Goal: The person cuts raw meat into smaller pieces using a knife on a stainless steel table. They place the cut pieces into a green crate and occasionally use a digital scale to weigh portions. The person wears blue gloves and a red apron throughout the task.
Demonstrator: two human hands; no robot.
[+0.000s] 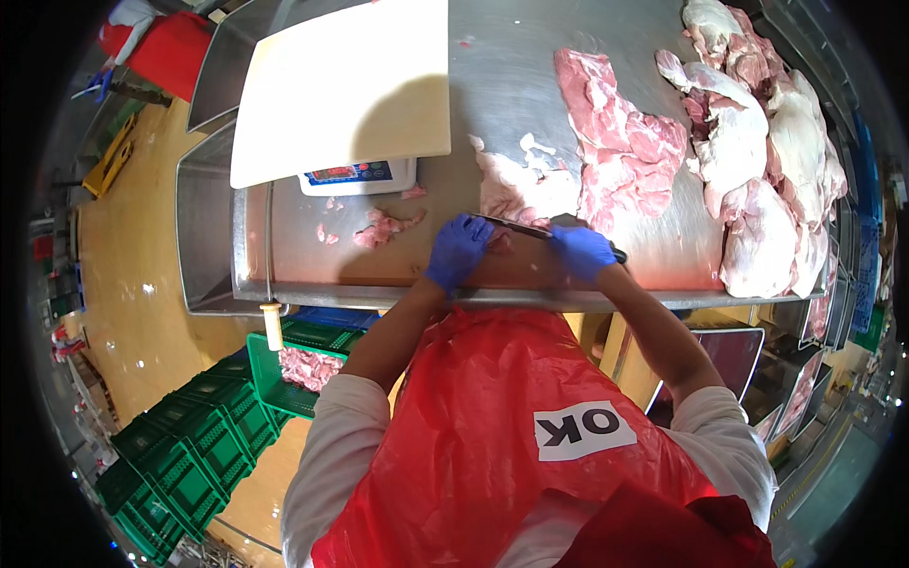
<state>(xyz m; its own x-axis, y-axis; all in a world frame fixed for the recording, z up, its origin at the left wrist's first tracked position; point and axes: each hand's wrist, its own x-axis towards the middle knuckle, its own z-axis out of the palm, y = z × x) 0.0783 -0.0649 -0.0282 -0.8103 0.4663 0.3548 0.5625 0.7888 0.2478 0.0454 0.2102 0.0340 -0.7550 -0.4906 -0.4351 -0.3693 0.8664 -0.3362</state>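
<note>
Knife (516, 225): lies across the near edge of the tabletop (696, 254), blade toward the left, dark handle end showing past the right hand (580, 251).
Right hand: blue-gloved, fingers closed around the knife's handle.
Left hand (456, 251): blue-gloved, fingers curled by the blade's tip; whether it grips anything cannot be told.
Pale meat piece (521, 187): just beyond the blade, between the two hands, crowding the far side of the knife.
Pink slab (620, 142): spread flat to the right of the pale meat piece, reaching far up the tabletop.
Large cuts (772, 166): heaped along the right side, filling that end from far to near.
Scraps (383, 227): scattered left of the left hand, well apart from the blade.
White board (341, 104): on the far left, covering most of the scale (402, 176), whose display side shows at the board's near edge.
Green crates (194, 421): rowed below the tabletop on the left; a nearer crate (268, 374) holds meat chunks (311, 367).
Red apron (483, 398): fills the near middle, close against the tabletop's edge.
Co-worker (170, 52): far left, in red and white, beyond the metal bins.
</note>
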